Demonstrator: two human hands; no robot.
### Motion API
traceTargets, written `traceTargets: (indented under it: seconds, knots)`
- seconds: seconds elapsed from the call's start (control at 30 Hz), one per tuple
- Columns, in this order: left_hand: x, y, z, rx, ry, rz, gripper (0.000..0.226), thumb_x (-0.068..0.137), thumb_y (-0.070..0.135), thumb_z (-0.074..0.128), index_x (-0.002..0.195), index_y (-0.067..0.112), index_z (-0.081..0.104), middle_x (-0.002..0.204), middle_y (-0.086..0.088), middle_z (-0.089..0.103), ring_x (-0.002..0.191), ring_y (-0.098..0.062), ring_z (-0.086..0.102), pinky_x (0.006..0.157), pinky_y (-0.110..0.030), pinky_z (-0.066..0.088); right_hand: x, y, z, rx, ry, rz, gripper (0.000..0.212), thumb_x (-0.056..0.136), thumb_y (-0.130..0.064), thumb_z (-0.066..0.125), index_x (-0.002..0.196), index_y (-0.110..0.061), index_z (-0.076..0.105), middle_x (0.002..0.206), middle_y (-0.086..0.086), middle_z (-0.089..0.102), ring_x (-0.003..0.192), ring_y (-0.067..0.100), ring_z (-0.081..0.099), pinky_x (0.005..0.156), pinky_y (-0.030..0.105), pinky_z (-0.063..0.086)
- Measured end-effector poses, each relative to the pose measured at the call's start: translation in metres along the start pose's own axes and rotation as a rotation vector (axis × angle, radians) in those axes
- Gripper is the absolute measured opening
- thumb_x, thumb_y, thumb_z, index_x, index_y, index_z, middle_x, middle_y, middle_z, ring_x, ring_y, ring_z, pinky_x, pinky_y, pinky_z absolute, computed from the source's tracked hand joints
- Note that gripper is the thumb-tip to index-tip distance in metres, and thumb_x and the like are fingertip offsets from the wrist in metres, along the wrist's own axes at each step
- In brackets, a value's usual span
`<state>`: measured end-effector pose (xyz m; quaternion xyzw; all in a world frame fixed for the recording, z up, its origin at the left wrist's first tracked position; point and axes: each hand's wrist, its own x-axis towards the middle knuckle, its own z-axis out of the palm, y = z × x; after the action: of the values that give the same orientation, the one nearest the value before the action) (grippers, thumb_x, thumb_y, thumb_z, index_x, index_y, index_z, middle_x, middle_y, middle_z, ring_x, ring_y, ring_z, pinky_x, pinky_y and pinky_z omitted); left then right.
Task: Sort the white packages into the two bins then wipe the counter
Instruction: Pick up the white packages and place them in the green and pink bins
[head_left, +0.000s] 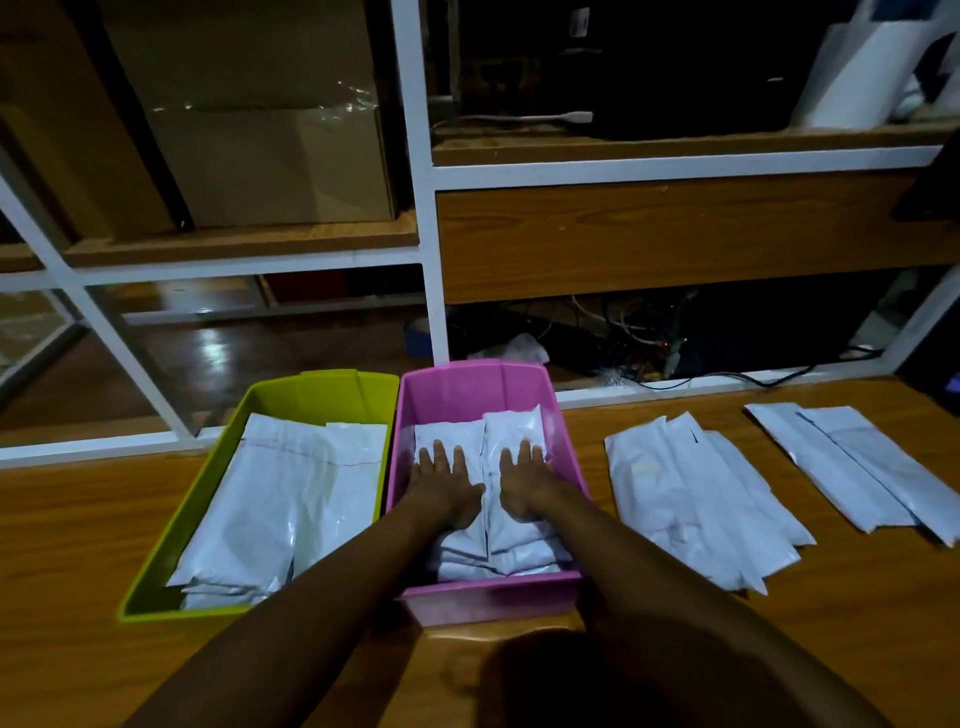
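Left hand (441, 486), right hand (524, 480) pressed flat, fingers spread, nothing gripped, on white plastic packages (498, 551) in pink plastic bin (493, 597). No legible writing. Green plastic bin (156, 587) alongside, toward left edge of wooden counter (78, 571).

behind the work surface stands a white metal frame (423, 171) that divides the background into compartments with wooden shelves (675, 239). in the upper left compartment sits a large cardboard box (270, 130) with shiny tape across it. the upper right compartment is dark; a white cable (519, 118) lies along its shelf, and a white paper bag (857, 73) stands at the far right. lower down, beside the frame's upright, a blue roll of tape (418, 338) rests near a crumpled bit of clear plastic (519, 347). to the right of that lies a tangle of wires (639, 332), with one black cord (753, 375) trailing along the white rail.
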<state>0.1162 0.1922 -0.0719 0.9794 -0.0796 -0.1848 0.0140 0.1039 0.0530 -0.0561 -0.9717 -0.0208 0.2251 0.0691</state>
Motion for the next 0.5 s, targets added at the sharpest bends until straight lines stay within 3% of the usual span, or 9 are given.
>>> traceTargets:
  seconds: [0.1, 0.2, 0.3, 0.4, 0.5]
  knots:
    - [0.003, 0.002, -0.003, -0.02, -0.013, -0.017, 0.075, 0.1, 0.052, 0.02, 0.152, 0.009, -0.011, 0.156, -0.024, -0.019, 0.145, -0.043, -0.013, 0.118, -0.052, -0.004, -0.002, 0.0, -0.004, 0.035, 0.0, 0.0, 0.07, 0.098, -0.011, 0.038, 0.153, -0.01, -0.006, 0.156, 0.023, -0.022, 0.145, 0.042, -0.014, 0.119, 0.054, 0.002]
    - [0.004, 0.0, -0.007, -0.086, -0.013, -0.037, 0.074, 0.1, 0.051, 0.022, 0.152, 0.006, -0.004, 0.157, -0.026, -0.012, 0.145, -0.045, -0.009, 0.118, -0.052, -0.002, -0.009, 0.002, -0.016, 0.106, 0.081, -0.047, 0.071, 0.095, -0.014, 0.047, 0.153, -0.009, 0.006, 0.158, 0.024, -0.009, 0.147, 0.041, 0.001, 0.118, 0.053, 0.014]
    - [-0.004, 0.0, -0.026, -0.299, 0.051, -0.045, 0.058, 0.101, 0.044, 0.02, 0.147, 0.009, 0.03, 0.152, -0.029, 0.023, 0.139, -0.051, 0.02, 0.114, -0.055, 0.018, -0.027, 0.007, -0.038, 0.235, 0.244, -0.149, 0.064, 0.097, -0.016, 0.047, 0.151, -0.006, 0.015, 0.159, 0.023, 0.004, 0.147, 0.034, 0.011, 0.117, 0.044, 0.022]
    - [-0.029, 0.011, -0.053, -0.602, 0.244, -0.013, 0.052, 0.101, 0.04, 0.025, 0.132, 0.006, 0.05, 0.138, -0.022, 0.049, 0.126, -0.04, 0.046, 0.104, -0.042, 0.036, -0.067, 0.024, -0.059, 0.394, 0.512, -0.262, 0.052, 0.097, -0.015, 0.048, 0.146, -0.006, 0.033, 0.156, 0.017, 0.027, 0.144, 0.028, 0.026, 0.114, 0.034, 0.025]
    - [-0.059, 0.028, -0.065, -0.636, 0.568, 0.077, 0.041, 0.1, 0.031, 0.047, 0.129, 0.003, 0.056, 0.131, -0.021, 0.057, 0.121, -0.036, 0.053, 0.099, -0.037, 0.039, -0.115, 0.051, -0.066, 0.536, 0.805, -0.297, 0.044, 0.093, -0.015, 0.049, 0.137, -0.009, 0.051, 0.147, 0.011, 0.045, 0.134, 0.026, 0.043, 0.108, 0.033, 0.034]
